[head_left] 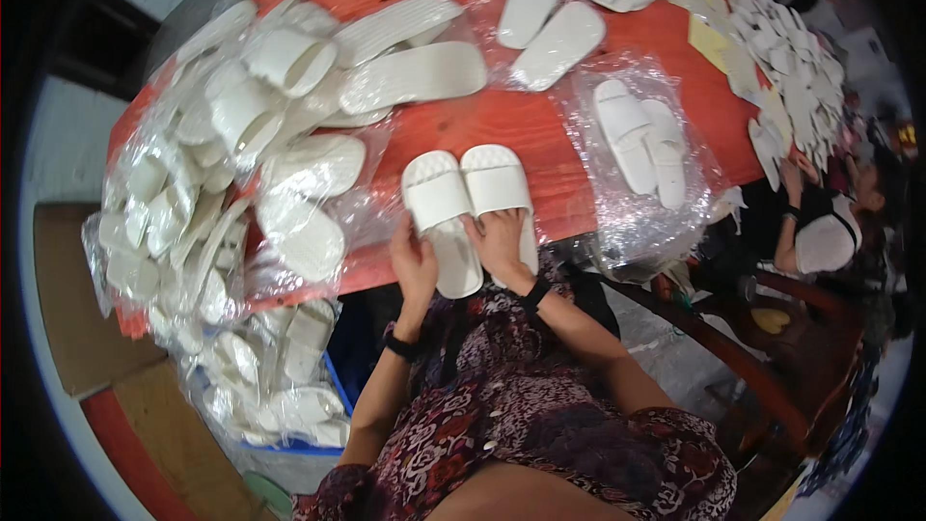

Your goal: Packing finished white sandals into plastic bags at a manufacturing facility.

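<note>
A pair of white slide slippers lies side by side at the front edge of the red table, toes pointing away from me. My left hand (413, 265) grips the outer edge of the left slipper (439, 198), with its fingers curled along the side below the strap. My right hand (500, 243) holds the right slipper (497, 191), fingers at the strap's opening and one fingertip close to the left slipper. The heels of both slippers reach past the table edge toward my lap. Parts of both insoles are hidden by my right hand.
Plastic-bagged white slippers (313, 164) are heaped on the table's left, with more in a blue crate (338, 381) below. A clear bag under a smaller pair (639, 140) lies right. Loose slippers (555, 34) lie at the back. Another person (820, 236) sits far right near a white pile (796, 77).
</note>
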Tool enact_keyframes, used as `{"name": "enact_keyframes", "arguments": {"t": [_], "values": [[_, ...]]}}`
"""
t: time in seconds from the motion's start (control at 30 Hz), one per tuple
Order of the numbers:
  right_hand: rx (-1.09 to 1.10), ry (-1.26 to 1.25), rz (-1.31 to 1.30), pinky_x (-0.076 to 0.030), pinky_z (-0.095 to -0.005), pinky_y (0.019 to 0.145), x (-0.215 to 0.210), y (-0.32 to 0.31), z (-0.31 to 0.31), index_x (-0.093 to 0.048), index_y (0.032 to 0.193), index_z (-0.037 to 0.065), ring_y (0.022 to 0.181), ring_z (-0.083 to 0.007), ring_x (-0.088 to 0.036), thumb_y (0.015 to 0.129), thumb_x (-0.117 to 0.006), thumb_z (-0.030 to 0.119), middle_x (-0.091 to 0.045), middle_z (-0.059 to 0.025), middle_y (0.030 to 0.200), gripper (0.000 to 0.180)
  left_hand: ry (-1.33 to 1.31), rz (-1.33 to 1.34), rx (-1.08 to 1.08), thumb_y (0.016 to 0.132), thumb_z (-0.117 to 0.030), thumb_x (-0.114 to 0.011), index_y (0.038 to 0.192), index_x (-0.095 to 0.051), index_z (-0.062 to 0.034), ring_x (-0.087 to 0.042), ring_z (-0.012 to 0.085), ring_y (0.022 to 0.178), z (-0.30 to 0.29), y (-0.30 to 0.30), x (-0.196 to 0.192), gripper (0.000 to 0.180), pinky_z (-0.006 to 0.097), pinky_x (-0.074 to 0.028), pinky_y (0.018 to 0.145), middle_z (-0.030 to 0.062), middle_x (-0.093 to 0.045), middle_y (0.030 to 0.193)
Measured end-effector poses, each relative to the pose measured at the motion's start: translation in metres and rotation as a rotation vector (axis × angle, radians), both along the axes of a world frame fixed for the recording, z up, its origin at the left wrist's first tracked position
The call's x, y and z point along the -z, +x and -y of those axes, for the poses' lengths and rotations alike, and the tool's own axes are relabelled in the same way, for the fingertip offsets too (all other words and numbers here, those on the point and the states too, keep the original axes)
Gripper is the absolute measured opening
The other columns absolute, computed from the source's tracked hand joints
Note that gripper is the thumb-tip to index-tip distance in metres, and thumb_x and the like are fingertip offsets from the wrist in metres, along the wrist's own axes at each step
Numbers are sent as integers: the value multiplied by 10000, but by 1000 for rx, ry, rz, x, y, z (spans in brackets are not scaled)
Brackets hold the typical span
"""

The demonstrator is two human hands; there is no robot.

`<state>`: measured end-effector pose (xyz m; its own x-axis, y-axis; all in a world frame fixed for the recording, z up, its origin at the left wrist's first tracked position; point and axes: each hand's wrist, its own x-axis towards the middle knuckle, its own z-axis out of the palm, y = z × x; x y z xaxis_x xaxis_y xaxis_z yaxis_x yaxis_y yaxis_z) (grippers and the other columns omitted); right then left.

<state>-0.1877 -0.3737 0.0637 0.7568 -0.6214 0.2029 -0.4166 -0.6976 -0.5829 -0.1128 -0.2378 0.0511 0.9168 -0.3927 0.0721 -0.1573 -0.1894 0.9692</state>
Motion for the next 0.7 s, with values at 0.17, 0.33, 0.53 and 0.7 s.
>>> {"name": "enact_keyframes", "arguments": {"t": [0.17,0.33,0.53,0.7], "values": [[-15,129,62,-349,-473,777,-41,-8,12,-626,764,-14,891,-368,-500,755,-619,166,-603,-180,853,180,80,-33,73,860,7,-501,1211,-492,42,-577,198,961,-15,-4,-49,352,299,-456,836,146,-586,1121],[27,310,325,-416,-451,776,-86,-35,47,-636,938,-14,924,-388,-507,729,-614,77,-619,-168,920,228,114,-4,152,884,-8,-511,1095,-568,32,-579,159,901,-46,-15,-86,222,276,-455,804,121,-615,1020],[195,250,327,-455,-326,654,-98,-98,154,-628,925,-20,777,-241,-547,798,-604,79,-615,-147,855,163,314,-214,227,907,-35,-491,1056,-588,25,-590,147,887,-126,-33,-93,187,259,-461,796,94,-634,961],[359,-77,179,-343,-401,476,-86,-143,268,-486,572,-35,461,-249,-442,805,-628,157,-448,-156,501,334,478,-436,283,882,-17,-505,1032,-602,25,-608,144,882,-188,-74,-83,183,275,-473,792,110,-651,944]]}}
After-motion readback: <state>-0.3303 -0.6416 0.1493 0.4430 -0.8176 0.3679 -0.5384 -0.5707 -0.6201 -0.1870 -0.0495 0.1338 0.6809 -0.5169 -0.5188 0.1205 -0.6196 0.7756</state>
